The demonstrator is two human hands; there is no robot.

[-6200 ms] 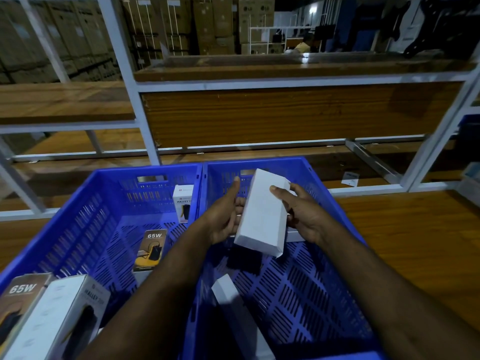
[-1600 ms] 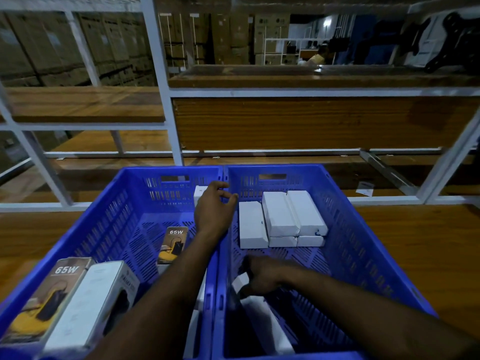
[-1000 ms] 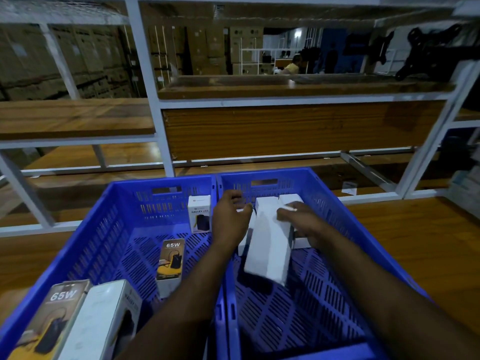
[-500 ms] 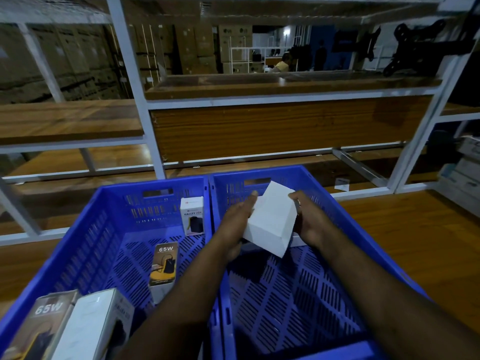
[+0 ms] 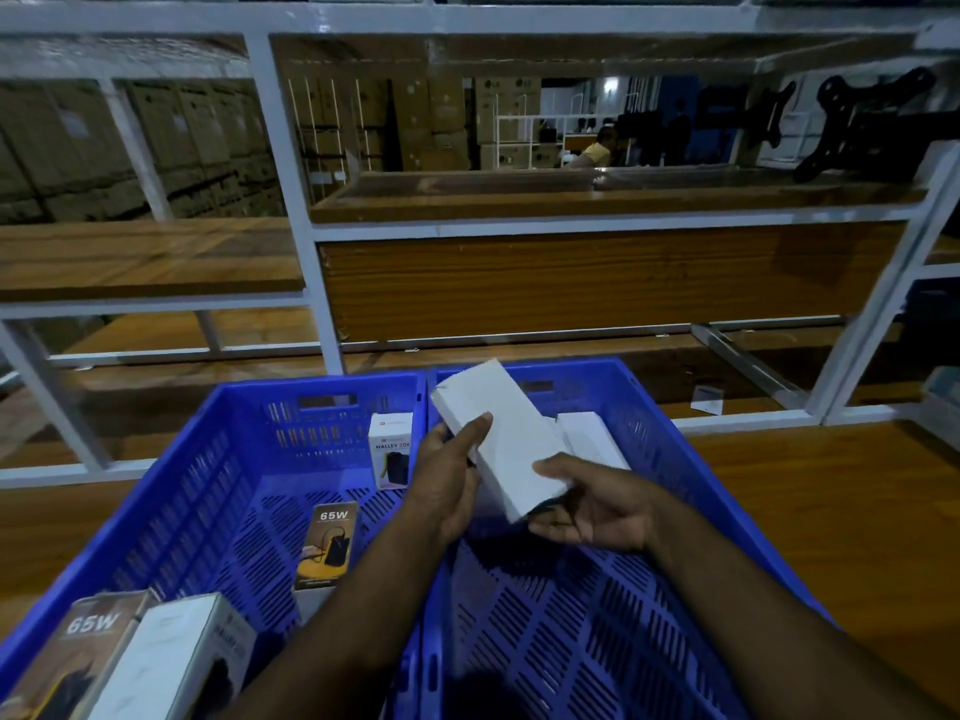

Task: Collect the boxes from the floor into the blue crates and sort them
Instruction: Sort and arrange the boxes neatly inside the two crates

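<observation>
Both hands hold a long plain white box (image 5: pixel 501 433) above the far half of the right blue crate (image 5: pixel 691 491). My left hand (image 5: pixel 449 478) grips its left side with the thumb on top. My right hand (image 5: pixel 592 504) cradles its near end from below, thumb over the top face. Behind the held box, white boxes (image 5: pixel 589 439) lie at the far end of the right crate, partly hidden. The left blue crate (image 5: pixel 171 511) holds a standing "Halley" box (image 5: pixel 390 449), a "65W" box (image 5: pixel 328 543), plus another 65W box (image 5: pixel 72 652) and a white box (image 5: pixel 166 662) at its near left corner.
The two crates sit side by side on a wooden floor (image 5: pixel 831 511). A white metal rack with wooden shelves (image 5: pixel 571 272) stands right behind them. A small white card (image 5: pixel 707 400) lies under the rack at right. Stacked cartons fill the background.
The white box was lifted out of the right crate and turned in both hands; it now points far-left, with my right hand shifted under its near end.
</observation>
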